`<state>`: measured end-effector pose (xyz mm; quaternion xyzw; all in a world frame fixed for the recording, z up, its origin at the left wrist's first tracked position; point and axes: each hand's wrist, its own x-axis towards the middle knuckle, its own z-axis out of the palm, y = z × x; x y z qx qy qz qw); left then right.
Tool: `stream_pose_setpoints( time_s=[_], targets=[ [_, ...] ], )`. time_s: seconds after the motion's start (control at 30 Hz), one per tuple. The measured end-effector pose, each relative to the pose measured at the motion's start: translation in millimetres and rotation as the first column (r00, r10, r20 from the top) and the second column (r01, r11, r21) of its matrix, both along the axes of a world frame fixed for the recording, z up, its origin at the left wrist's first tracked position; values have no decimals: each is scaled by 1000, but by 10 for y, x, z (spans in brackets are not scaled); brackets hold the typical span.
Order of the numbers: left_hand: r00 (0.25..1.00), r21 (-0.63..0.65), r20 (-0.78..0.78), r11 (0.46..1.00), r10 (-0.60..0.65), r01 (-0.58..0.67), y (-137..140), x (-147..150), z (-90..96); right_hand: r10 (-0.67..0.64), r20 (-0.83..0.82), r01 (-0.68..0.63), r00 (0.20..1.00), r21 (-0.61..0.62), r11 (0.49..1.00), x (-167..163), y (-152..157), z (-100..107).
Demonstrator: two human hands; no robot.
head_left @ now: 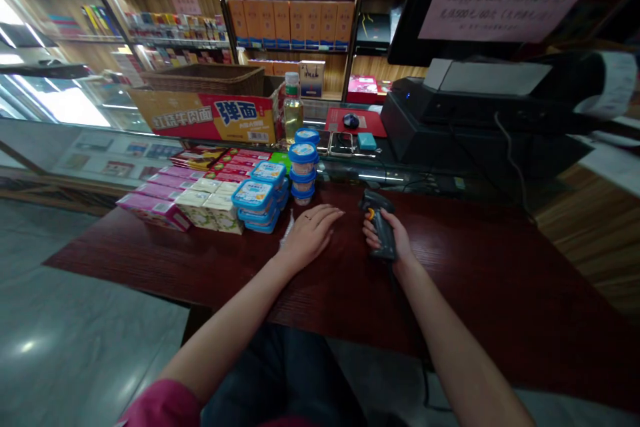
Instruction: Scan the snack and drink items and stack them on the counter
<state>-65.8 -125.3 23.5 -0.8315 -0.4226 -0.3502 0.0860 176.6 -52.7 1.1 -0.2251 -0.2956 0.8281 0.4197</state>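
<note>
My right hand (393,237) is wrapped round the grip of a black barcode scanner (383,223), with its yellow trigger by my index finger. My left hand (311,233) rests palm down on the dark wooden counter (340,293), fingers stretched out. Beside its wrist lies a thin whitish strip (288,229), partly hidden, too blurred to name. Just beyond that hand rise a stack of round tubs with blue lids (303,167) and stacked flat boxes with blue lids (256,197).
Left of the tubs stand cream-green cartons (210,207) and pink-purple boxes (155,203). Behind are a printed cardboard box (210,117), a bottle of yellowish liquid (293,110) and a mouse (351,121). A black till machine (435,120) and monitor stand at right. The scanner's cable hangs past the counter edge.
</note>
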Motion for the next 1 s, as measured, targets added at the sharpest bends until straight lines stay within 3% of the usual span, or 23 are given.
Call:
stream_pose_setpoints(
  time_s=[0.07,0.13,0.2,0.3,0.4,0.5,0.63,0.77,0.83,0.9,0.97,1.0],
  targets=[
    [988,176,87,974,125,-139,-122,-139,90,46,13,-47,999,14,999,-2,-19,29],
    [930,255,240,906,278,-337,-267,-328,199,117,24,-118,993,31,993,-28,-67,60],
    [818,185,374,829,437,-527,-402,-531,320,199,33,-201,979,47,979,-88,-148,83],
    [674,-6,396,736,623,-677,-541,-767,467,316,65,-319,947,57,946,-231,-314,95],
    [644,-112,322,703,694,-702,-594,-852,512,386,95,-392,917,51,919,-371,-467,95],
    [659,-180,293,716,693,-674,-560,-837,474,399,113,-406,910,46,913,-438,-542,100],
    [637,-218,371,731,675,-647,-448,-833,402,362,128,-370,923,50,928,-417,-537,107],
    [655,-110,522,805,546,-583,-463,-785,372,281,116,-289,953,54,956,-355,-502,116],
    [690,-52,600,880,406,-472,-523,-667,369,245,104,-251,964,51,967,-321,-480,124],
    [670,-65,698,954,253,-293,-560,-483,359,204,87,-209,975,42,977,-281,-450,130],
    [533,-150,834,988,143,-30,-534,-272,331,157,64,-159,986,29,987,-230,-414,134],
    [421,-200,898,972,130,127,-494,-172,310,134,53,-135,990,24,991,-200,-396,135]
  ],
)
